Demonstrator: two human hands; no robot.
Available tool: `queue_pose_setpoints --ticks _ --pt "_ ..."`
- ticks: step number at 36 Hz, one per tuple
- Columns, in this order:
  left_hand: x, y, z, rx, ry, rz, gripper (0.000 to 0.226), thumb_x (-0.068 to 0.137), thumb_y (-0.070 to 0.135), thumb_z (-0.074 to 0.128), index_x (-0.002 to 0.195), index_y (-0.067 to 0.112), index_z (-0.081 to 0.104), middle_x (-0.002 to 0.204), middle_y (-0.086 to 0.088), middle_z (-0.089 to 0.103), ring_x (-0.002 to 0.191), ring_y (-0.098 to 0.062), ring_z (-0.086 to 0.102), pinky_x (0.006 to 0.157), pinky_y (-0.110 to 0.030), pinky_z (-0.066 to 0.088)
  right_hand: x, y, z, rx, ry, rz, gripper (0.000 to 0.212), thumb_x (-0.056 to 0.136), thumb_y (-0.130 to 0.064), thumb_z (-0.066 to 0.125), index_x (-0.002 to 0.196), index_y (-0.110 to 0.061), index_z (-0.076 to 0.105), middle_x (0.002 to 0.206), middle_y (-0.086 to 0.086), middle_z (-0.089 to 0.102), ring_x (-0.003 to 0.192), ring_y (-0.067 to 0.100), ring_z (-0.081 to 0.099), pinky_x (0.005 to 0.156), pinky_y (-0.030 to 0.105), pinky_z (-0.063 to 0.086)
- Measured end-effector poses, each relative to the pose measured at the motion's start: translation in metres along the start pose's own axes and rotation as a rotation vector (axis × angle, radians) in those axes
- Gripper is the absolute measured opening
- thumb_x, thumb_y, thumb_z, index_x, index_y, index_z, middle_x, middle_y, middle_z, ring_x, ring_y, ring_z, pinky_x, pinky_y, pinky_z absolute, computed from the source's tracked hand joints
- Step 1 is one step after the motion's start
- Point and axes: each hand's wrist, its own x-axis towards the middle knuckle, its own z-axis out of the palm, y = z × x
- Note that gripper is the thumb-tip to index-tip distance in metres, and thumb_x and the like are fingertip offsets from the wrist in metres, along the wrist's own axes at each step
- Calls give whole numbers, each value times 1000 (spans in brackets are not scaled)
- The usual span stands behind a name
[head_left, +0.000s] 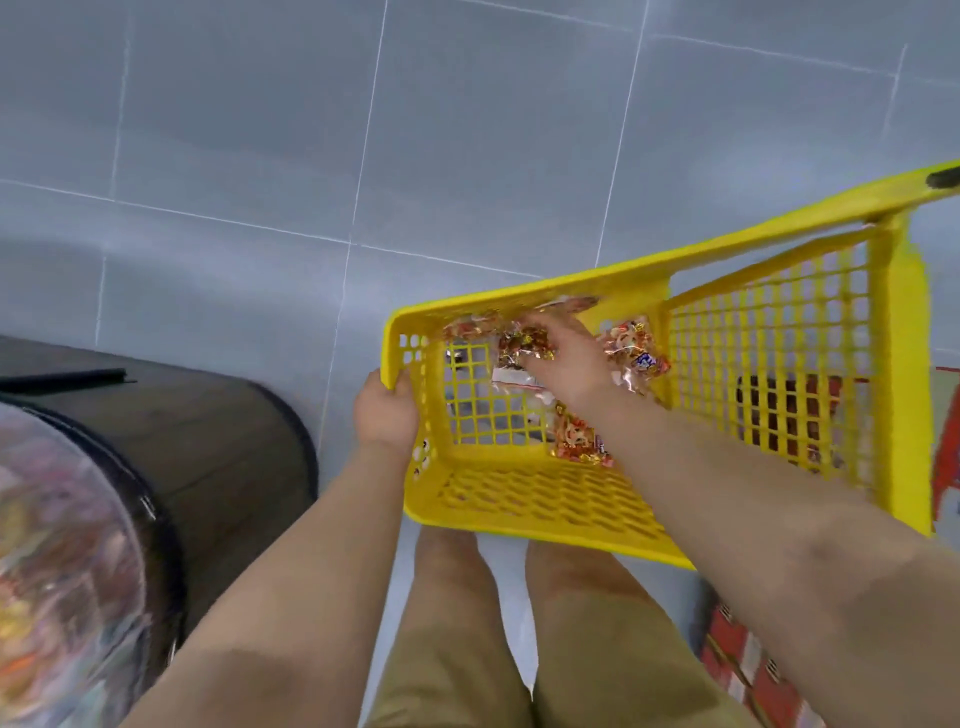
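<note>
A yellow plastic basket (535, 506) with lattice walls is tilted in front of my legs, above the grey floor. My left hand (387, 413) grips its near left corner, fingers curled over the rim. My right hand (558, 358) reaches inside the basket and holds a clear, red-and-orange printed candy bag (522, 345). Two similar candy bags lie in the basket, one to the right of my hand (636, 351) and one below my wrist (574, 439). The whole view is blurred by motion.
A dark round barrel-like stand (208, 447) sits at the left, with a clear round container of colourful wrapped goods (57, 597) beside it. Red and white packages (748, 665) lie at the lower right. Grey floor tiles (467, 130) fill the area beyond.
</note>
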Motion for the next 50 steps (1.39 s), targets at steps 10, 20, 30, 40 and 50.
queue_pose_setpoints --ticks 10,20,30,40,50 --pt "2 -5 5 -57 78 43 26 99 24 49 102 2 62 98 -17 63 90 -30 57 71 -26 34 32 -20 62 -395 79 -81 42 90 -37 55 129 -21 53 123 13 43 118 31 41 85 36 41" --pt "-9 -2 -4 -176 8 62 25 96 27 54 113 10 58 110 -10 61 106 -29 57 95 -38 45 -29 -17 29 53 194 -334 25 86 -22 67 102 -3 69 97 6 58 95 11 49 84 13 35" --pt "-61 1 -21 -314 -299 398 56 75 28 80 123 30 51 125 5 60 119 0 53 99 -26 45 -78 1 11 788 -268 340 93 49 -61 72 107 10 57 107 20 66 91 24 64 81 41 56" --pt "-51 -3 -6 -338 -513 -7 18 92 6 60 97 23 55 102 -7 69 82 -11 70 66 -27 59 -15 20 36 540 -17 408 53 89 -57 46 132 -25 47 131 -5 51 118 17 49 82 26 42" --pt "-47 -5 -9 -47 -284 106 45 94 12 56 136 20 41 128 -4 59 114 -25 59 96 -42 50 52 42 71 205 199 609 76 74 -39 77 129 -5 36 126 15 53 119 34 49 92 39 45"
